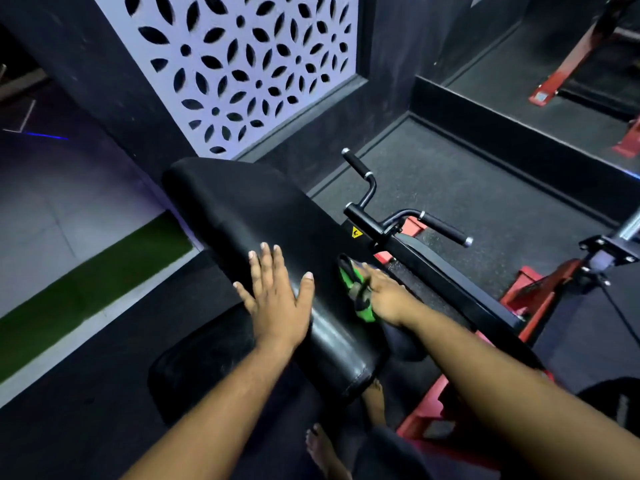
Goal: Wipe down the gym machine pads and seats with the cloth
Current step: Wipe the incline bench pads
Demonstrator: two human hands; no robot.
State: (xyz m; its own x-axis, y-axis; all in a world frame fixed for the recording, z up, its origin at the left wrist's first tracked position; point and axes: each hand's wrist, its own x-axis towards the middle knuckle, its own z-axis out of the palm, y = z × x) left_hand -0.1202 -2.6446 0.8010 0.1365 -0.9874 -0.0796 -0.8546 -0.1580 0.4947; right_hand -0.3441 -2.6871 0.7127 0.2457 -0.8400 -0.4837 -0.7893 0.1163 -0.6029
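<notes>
A long black padded back pad slopes from upper left down to the lower middle. My left hand lies flat on its top face with fingers spread and straight. My right hand grips a green cloth and presses it against the right side edge of the pad. A black seat pad sits below, partly hidden under my left forearm.
Black handle bars stick out to the right of the pad. The machine's red frame runs along the right and lower right. A patterned white wall panel stands behind. My bare feet show at the bottom.
</notes>
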